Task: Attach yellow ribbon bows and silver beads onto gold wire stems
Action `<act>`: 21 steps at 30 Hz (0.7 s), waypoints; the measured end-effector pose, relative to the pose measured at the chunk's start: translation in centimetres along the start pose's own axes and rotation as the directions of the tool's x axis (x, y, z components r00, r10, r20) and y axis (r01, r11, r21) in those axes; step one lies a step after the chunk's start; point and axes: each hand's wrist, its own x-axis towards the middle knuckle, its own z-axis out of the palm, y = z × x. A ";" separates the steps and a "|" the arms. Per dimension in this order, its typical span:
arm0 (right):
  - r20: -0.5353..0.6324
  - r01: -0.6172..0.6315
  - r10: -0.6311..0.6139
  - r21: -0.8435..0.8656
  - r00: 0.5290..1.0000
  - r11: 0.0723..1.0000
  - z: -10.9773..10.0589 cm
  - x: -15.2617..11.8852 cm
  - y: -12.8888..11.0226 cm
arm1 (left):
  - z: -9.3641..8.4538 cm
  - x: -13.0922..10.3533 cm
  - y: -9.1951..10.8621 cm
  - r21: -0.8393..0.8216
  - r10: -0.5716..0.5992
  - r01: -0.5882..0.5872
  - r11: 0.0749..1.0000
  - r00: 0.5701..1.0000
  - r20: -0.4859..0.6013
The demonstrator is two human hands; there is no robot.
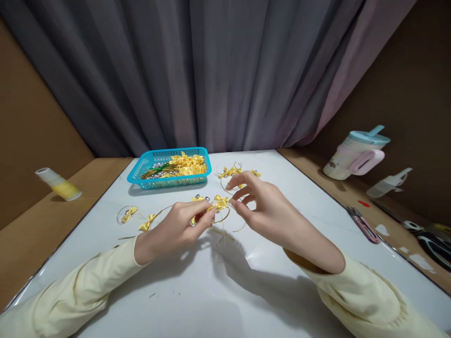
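My left hand (183,223) is closed in a pinch on a thin gold wire ring (225,217) that bears yellow satin bows (221,203). A small yellow bow (146,223) on a curved gold wire shows beside its wrist. Just right of the ring is my right hand (262,202), its thumb and a finger brought close together and the index finger raised. Whatever lies between those fingertips is too thin to make out. Fine wire ends hang below both hands. Another bow on a thin wire loop (128,214) lies to the left.
A blue plastic basket (169,183) holds yellow bows and silvery pieces. More bows on wire (230,171) lie behind my right hand. Yellow thread spool (59,185) stands left; tumbler (355,155), squeeze bottle (384,185), pink-handled snips (364,225) and black scissors (433,246) are right.
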 end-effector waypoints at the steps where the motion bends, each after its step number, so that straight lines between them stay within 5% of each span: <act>1: -0.009 -0.003 0.003 0.038 1.000 0.999 -0.2 0.1 0.0 | 0.0 0.0 0.0 -0.014 -0.015 0.015 1.000 1.000 0.003; 6: 0.092 -0.070 0.056 0.155 0.994 0.985 -0.9 0.4 -0.5 | -0.2 0.0 0.0 -0.063 -0.062 0.063 0.996 0.998 0.015; 11: 0.059 -0.008 0.009 -0.022 0.998 1.000 -0.3 0.6 -0.6 | -0.4 -0.1 0.0 -0.086 -0.073 0.074 0.994 0.997 0.009; 15: 0.045 0.033 -0.031 -0.044 0.999 0.998 0.3 0.4 -0.3 | -0.4 -0.3 -0.1 -0.066 -0.023 0.023 0.998 1.000 -0.008; 21: 0.177 0.017 -0.033 0.091 0.984 0.996 0.1 0.8 0.5 | -0.2 -0.3 -0.5 -0.015 0.105 -0.105 0.994 0.994 -0.026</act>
